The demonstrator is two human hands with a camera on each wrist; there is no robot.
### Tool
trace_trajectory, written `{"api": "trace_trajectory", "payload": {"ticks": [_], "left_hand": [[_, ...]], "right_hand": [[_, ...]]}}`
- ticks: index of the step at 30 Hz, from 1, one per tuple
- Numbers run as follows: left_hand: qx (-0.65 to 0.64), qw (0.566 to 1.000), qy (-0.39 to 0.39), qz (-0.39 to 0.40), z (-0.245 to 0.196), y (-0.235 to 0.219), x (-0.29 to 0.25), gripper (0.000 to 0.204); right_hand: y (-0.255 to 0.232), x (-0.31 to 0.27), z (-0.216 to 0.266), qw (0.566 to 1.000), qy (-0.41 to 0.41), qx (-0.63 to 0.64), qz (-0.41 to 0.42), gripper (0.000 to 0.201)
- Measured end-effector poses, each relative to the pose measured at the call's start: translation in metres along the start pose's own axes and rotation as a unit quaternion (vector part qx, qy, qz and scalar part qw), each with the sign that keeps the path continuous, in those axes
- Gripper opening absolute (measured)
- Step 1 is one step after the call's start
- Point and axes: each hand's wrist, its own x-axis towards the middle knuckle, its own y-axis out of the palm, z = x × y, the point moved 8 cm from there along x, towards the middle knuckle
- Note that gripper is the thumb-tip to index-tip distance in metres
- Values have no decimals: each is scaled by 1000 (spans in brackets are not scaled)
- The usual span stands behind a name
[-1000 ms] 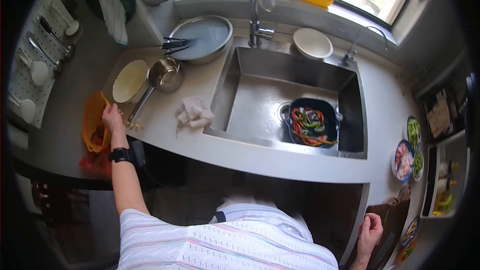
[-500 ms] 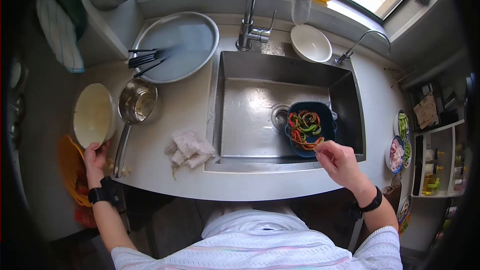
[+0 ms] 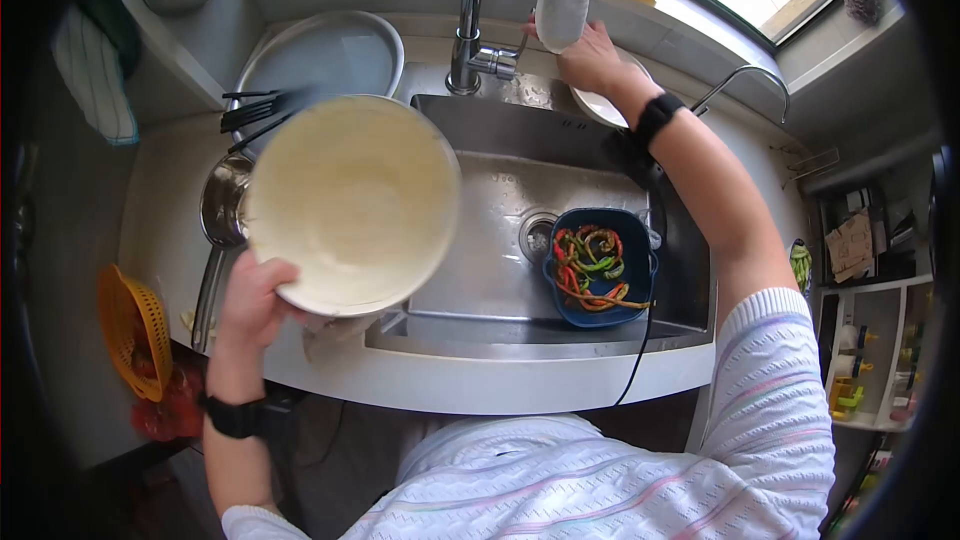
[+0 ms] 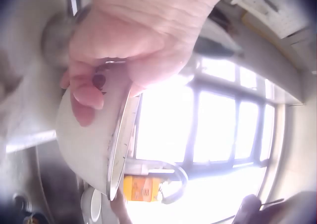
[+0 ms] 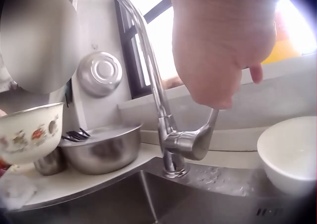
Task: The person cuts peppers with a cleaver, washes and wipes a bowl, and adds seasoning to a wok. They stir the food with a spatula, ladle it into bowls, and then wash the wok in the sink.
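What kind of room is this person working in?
It looks like a home kitchen: there is a steel sink with a tall faucet, a basin of peppers inside it, and a saucepan on the counter.

Head looks down from above; wrists look closer, sharing bowls.

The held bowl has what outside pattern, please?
The bowl is floral, partly red, clearest in the right wrist view.

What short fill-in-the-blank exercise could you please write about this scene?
The left hand grips a cream-coloured ____.
The right hand touches the handle of the ____.
The blue basin with peppers sits in the ____.

Missing words: bowl; tap; sink.
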Motion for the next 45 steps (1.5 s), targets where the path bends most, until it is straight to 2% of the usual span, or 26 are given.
{"api": "trace_trajectory", "payload": {"ticks": [1, 3, 7, 9, 10, 12, 13, 14, 15, 16, 18, 19, 20, 24, 25, 27, 31, 33, 34, 36, 37, 38, 40, 42, 44, 45], "left_hand": [[-17, 1000, -22, 4, 16, 21, 14, 24], [-10, 998, -57, 36, 36, 59, 39, 26], [12, 994, -85, 66, 54, 97, 70, 30], [21, 992, -92, 80, 56, 106, 79, 34], [20, 992, -92, 81, 55, 109, 83, 34], [36, 992, -86, 88, 55, 112, 89, 35], [37, 991, -89, 89, 54, 113, 90, 35], [42, 991, -89, 87, 51, 113, 92, 37], [46, 991, -88, 86, 49, 113, 94, 40], [46, 991, -89, 88, 48, 113, 97, 40], [80, 988, -68, 111, 42, 117, 102, 45], [84, 988, -68, 115, 40, 119, 102, 45], [102, 987, -61, 111, 36, 120, 101, 47], [168, 980, -37, 104, 25, 117, 95, 45], [171, 978, -40, 109, 25, 115, 95, 45], [175, 977, -36, 115, 24, 110, 96, 44], [201, 972, -43, 111, 22, 99, 100, 43], [185, 973, -43, 132, 25, 93, 100, 41], [189, 972, -46, 132, 25, 88, 98, 41], [178, 973, -30, 143, 20, 95, 98, 39], [172, 973, -36, 152, 17, 102, 92, 38], [177, 967, -34, 180, 20, 104, 95, 38], [173, 968, -42, 175, 23, 107, 94, 38], [167, 969, -49, 177, 28, 109, 95, 39], [167, 970, -83, 155, 36, 110, 95, 40], [151, 971, -84, 164, 38, 115, 94, 39]], "right_hand": [[9, 14, -8, 1000, -2, 0, 5, 49], [25, 32, -15, 992, -63, -104, -28, 48], [25, 18, -10, 983, -50, -178, -8, 48], [31, -3, -17, 996, -2, -76, 54, 49], [31, -17, -17, 996, -2, -77, 55, 49], [12, -55, -14, 995, 15, 50, -87, 42], [24, -78, -6, 990, 54, 124, 29, 37], [35, -109, 10, 966, 92, 195, 143, 32], [44, -142, 46, 960, -2, 221, 172, 25], [58, -177, 90, 924, -59, 256, 277, 25], [53, -214, 182, 882, -144, 353, 277, 27], [46, -214, 223, 880, -216, 356, 227, 32], [47, -205, 258, 877, -227, 353, 235, 32], [39, -154, 345, 915, -273, 296, 5, 41], [47, -144, 362, 916, -266, 299, 5, 41], [47, -129, 376, 872, -216, 425, -109, 39], [55, -120, 396, 896, -218, 367, -120, 37], [70, -119, 403, 876, -236, 421, 11, 37], [70, -122, 410, 875, -234, 425, 9, 37], [65, -136, 405, 880, -250, 403, -35, 37], [45, -148, 392, 887, -275, 355, -104, 34], [35, -159, 374, 883, -251, 376, -124, 29], [38, -178, 332, 885, -241, 395, 44, 29], [45, -204, 264, 879, -158, 417, 172, 31], [61, -231, 177, 885, 1, 398, 243, 24], [76, -245, 127, 880, 78, 417, 214, 19]]}}
